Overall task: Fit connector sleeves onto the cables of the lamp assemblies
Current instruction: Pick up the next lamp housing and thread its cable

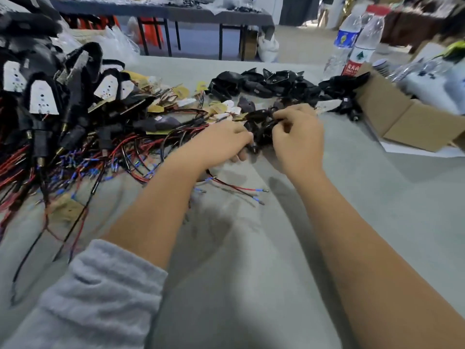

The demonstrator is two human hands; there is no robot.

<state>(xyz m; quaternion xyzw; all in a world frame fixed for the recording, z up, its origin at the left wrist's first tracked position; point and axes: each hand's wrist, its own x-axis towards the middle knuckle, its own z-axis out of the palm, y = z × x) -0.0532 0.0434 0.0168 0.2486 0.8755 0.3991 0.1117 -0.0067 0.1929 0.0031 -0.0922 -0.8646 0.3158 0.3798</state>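
Hands over the grey counter, we see the left hand and right hand each curled in a pinching grip on a black lamp assembly, its cables trailing beneath, heaped assemblies far left

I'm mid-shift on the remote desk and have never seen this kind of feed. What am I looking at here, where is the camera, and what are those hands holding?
There is no machine here: a person works with two bare hands. The single picture comes from a camera worn on the person's head, looking forward and down.

The left hand and right hand meet over a dark lamp assembly, both with fingers curled on its black cables. Motion blur hides whether a sleeve is going on.

On the grey table lie a pile of lamp assemblies with red and black cables at left, loose wires with blue tips near the left wrist, and black housings beyond the hands. A cardboard box and two water bottles stand at right.
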